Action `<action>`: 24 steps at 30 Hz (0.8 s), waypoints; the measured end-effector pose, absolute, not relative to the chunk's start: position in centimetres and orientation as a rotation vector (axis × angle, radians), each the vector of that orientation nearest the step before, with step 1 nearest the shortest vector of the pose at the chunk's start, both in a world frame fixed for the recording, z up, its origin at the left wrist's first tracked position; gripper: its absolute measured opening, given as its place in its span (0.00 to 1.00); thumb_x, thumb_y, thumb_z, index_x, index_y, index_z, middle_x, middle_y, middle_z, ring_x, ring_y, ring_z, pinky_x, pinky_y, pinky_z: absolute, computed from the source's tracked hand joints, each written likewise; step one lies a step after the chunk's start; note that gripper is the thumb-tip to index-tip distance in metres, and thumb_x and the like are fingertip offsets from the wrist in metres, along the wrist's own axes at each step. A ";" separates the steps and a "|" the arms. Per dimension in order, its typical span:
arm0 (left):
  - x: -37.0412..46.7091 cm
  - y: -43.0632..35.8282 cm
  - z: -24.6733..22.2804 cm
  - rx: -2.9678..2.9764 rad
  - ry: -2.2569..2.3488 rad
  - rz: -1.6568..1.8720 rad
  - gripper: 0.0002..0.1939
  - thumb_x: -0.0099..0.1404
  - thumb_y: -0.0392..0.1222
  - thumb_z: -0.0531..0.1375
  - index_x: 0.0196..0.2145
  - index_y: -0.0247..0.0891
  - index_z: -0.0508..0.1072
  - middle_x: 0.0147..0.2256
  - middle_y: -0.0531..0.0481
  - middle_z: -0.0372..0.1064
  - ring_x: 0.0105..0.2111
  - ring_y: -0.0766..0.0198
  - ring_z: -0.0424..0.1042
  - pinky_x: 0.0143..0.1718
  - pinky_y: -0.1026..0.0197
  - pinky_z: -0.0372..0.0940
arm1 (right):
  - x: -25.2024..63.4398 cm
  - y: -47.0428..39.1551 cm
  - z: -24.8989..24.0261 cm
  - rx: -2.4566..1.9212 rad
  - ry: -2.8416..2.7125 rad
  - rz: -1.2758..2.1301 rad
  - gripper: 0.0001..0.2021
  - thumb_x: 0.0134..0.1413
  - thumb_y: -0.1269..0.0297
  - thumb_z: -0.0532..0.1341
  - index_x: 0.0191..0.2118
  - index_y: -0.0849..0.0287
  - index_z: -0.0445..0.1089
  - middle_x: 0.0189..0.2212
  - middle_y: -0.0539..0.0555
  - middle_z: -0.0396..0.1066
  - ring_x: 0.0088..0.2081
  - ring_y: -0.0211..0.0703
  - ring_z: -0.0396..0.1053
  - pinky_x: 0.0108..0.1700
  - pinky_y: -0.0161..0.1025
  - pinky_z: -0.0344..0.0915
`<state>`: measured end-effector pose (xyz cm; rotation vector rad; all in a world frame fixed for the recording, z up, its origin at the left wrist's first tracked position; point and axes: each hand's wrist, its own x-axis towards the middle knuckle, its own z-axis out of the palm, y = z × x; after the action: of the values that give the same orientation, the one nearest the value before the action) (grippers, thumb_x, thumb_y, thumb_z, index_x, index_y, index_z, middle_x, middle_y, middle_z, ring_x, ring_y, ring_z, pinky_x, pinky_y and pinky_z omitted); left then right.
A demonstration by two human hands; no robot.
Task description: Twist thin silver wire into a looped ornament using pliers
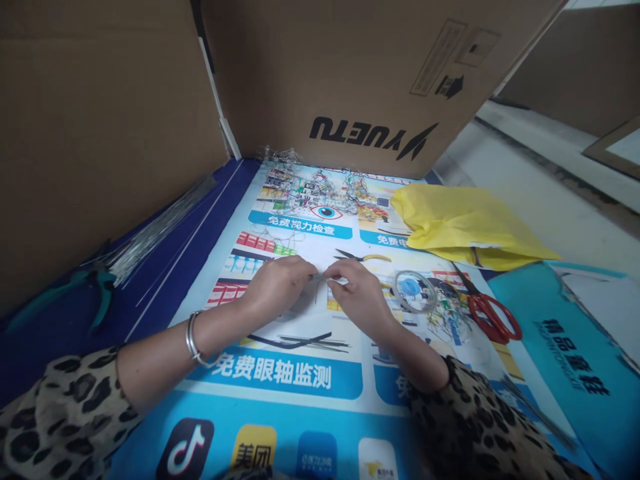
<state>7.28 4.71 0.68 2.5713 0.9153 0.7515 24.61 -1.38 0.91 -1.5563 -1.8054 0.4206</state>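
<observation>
My left hand (pixel 283 285) and my right hand (pixel 361 297) meet over the middle of the printed sheet, both closed in a pinch. Between their fingertips is a small, thin, greyish wire-like piece (pixel 319 277); its exact shape is too small and blurred to make out. Just beyond the hands lies a small pair of pliers (pixel 373 257) with yellow handles. Short dark green wire lengths (pixel 317 343) rest on the sheet closer to me. To the right of my right hand are a roll of clear tape (pixel 397 293) and a tangle of thin wires (pixel 447 320).
Red-handled scissors (pixel 493 319) lie at the right, near a yellow bag (pixel 465 223) and a teal bag (pixel 555 340). Bent wire shapes (pixel 350 190) are heaped at the back. On the left are silver wires (pixel 155 230) and teal-handled cutters (pixel 53 297). Cardboard (pixel 310 73) walls the far side.
</observation>
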 end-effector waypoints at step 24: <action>7.3 4.7 0.8 2.396 0.878 0.901 0.09 0.59 0.31 0.56 0.33 0.39 0.75 0.32 0.52 0.74 0.34 0.65 0.72 0.35 0.64 0.65 | 24.0 -1.3 -0.1 -1.514 -1.536 0.625 0.07 0.46 0.73 0.56 0.32 0.56 0.68 0.33 0.50 0.67 0.34 0.37 0.67 0.36 0.35 0.66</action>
<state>7.31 4.66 0.76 2.3956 0.8783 0.9012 23.98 -1.34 -0.11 -1.5140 -1.5355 0.6254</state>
